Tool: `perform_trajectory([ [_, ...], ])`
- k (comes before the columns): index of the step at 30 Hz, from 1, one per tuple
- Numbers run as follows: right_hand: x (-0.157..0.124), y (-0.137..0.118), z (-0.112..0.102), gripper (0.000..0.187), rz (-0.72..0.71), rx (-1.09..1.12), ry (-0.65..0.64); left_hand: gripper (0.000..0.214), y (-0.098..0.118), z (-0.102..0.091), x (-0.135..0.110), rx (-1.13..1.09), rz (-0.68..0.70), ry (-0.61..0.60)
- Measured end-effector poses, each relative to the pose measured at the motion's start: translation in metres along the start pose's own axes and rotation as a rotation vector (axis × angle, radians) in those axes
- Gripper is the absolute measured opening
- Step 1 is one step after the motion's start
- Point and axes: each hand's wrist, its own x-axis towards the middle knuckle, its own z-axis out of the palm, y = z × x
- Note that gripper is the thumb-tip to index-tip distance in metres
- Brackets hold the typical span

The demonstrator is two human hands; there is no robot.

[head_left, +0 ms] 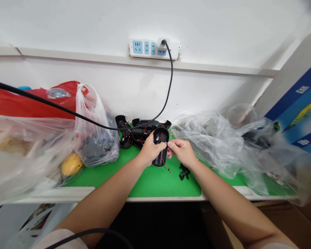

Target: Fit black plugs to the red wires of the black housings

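My left hand (151, 149) grips a black plastic casing (160, 145), a hollow oval shell with thin red wires (163, 162) trailing from it. My right hand (181, 152) pinches the casing's right edge with thumb and fingertips, though the exact contact is too small to tell. Behind them lies a larger black plastic assembly (138, 133) with red wiring inside. Small black parts (184, 172) rest on the green mat (155, 183) just below my right hand.
A black cable (168, 86) runs from a wall power strip (151, 48) across the assembly. Plastic bags crowd both sides of the mat: a clear bag (93, 138) at left, crumpled clear film (209, 145) at right. A yellow fruit (71, 164) sits at left.
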Motion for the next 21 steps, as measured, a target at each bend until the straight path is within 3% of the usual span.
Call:
perform_trajectory([
  [5, -0.007, -0.009, 0.012, 0.042, -0.199, -0.438, 0.081, 0.038, -0.004, -0.002, 0.003, 0.080, 0.121, 0.090],
  [9, -0.009, -0.010, 0.018, 0.029, -0.320, -0.465, 0.028, 0.036, -0.005, -0.004, 0.005, 0.102, 0.164, 0.141],
  [21, -0.021, -0.004, 0.019, 0.029, -0.288, -0.807, 0.044, 0.033, -0.004, -0.002, 0.000, 0.142, 0.119, 0.063],
])
